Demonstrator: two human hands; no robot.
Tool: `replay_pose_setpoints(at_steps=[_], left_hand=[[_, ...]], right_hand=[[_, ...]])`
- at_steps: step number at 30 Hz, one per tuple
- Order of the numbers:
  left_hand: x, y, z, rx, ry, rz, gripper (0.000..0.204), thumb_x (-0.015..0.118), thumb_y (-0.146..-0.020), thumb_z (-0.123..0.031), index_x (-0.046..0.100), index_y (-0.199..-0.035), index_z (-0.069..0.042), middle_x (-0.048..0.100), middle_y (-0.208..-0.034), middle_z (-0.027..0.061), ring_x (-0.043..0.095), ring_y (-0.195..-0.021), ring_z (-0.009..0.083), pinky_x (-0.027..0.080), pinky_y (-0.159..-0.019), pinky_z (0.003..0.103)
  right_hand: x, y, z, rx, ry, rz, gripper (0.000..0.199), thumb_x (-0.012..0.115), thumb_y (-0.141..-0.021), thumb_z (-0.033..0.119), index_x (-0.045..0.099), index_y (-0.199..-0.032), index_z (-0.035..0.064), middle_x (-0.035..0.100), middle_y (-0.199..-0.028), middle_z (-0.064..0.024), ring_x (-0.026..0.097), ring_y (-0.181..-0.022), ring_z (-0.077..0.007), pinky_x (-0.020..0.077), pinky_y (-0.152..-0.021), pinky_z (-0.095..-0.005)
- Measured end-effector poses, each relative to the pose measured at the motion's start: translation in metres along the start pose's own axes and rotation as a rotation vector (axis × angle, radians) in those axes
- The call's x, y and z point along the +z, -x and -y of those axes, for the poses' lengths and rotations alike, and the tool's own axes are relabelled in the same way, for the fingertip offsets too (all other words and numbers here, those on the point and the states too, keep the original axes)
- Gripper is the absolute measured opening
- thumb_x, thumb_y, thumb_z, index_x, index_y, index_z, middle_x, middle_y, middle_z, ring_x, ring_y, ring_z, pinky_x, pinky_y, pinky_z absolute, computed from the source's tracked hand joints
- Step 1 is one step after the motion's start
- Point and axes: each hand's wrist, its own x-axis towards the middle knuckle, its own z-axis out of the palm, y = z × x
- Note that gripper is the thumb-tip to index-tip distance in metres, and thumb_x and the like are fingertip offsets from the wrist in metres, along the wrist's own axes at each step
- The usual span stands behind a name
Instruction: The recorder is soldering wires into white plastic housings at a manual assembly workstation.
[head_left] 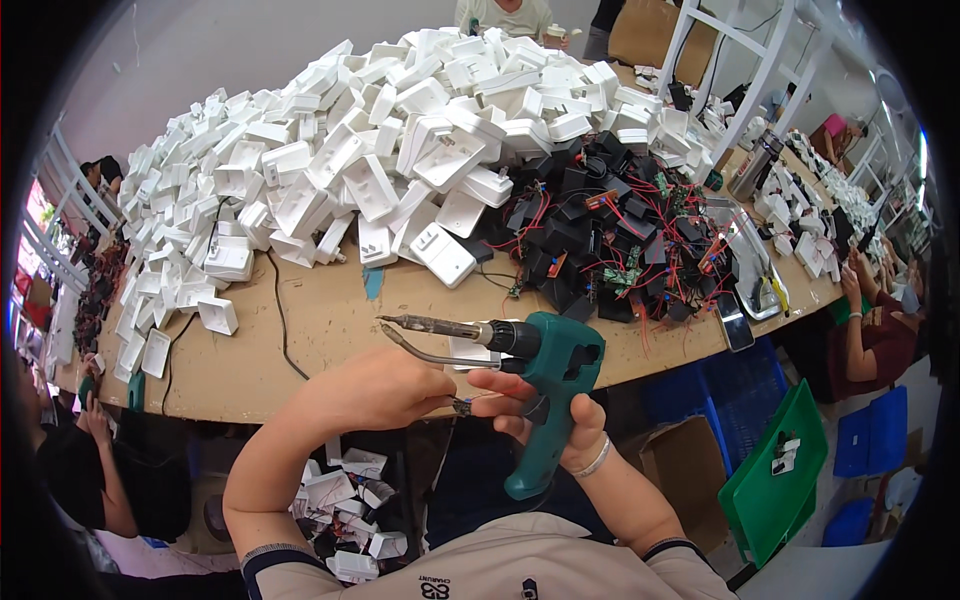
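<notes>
My right hand (583,432) is wrapped round the handle of a green soldering gun (562,375), held above the table's near edge. Its dark metal tip and a thin curved feed tube point to the left, over my left hand (395,385). That hand is closed, its fingertips pinched near the fingers of my right hand. A small part (461,406) shows between the two hands, too small to name. Behind the gun's tip, a white plastic housing (472,352) lies partly hidden on the table.
White plug housings (350,150) are heaped over the brown table (330,310). Black modules with red wires (610,220) lie at its right, beside a metal tray (745,260) and a phone (735,322). Below are more housings (345,500) and a green crate (775,480). Other people sit at both sides.
</notes>
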Motion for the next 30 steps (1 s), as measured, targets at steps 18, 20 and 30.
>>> replay_pose_setpoints(at_steps=[18,20,30], left_hand=[[0.069,0.021,0.049,0.051,-0.272,-0.489,0.033,0.067,-0.066,-0.020,0.062,-0.097,-0.010,0.060,-0.089,0.0084,0.058,-0.088,0.0276,0.046,-0.072,0.038],[0.063,0.020,0.044,0.039,-0.156,-0.538,0.044,0.068,-0.065,-0.021,0.058,-0.105,-0.007,0.054,-0.105,0.0138,0.053,-0.092,0.0316,0.044,-0.077,0.040],[0.081,-0.019,0.035,0.217,0.357,-0.478,0.029,0.056,-0.077,-0.011,0.055,-0.105,-0.003,0.059,-0.089,0.0113,0.056,-0.085,0.0297,0.043,-0.074,0.037]], right_hand=[[-0.035,-0.006,-0.047,-0.015,0.024,-0.153,0.079,0.067,-0.074,0.042,0.033,-0.130,-0.0021,0.039,-0.129,-0.0230,0.040,-0.121,-0.0344,0.0384,-0.097,-0.0382],[-0.039,-0.012,-0.038,-0.019,0.063,-0.104,0.081,0.068,-0.071,0.045,0.036,-0.128,-0.0035,0.043,-0.125,-0.0225,0.048,-0.114,-0.0332,0.0446,-0.090,-0.0381],[-0.054,-0.011,-0.036,-0.080,0.030,0.033,0.081,0.063,-0.073,0.054,0.042,-0.118,-0.0098,0.052,-0.111,-0.0241,0.059,-0.093,-0.0290,0.0501,-0.080,-0.0359]])
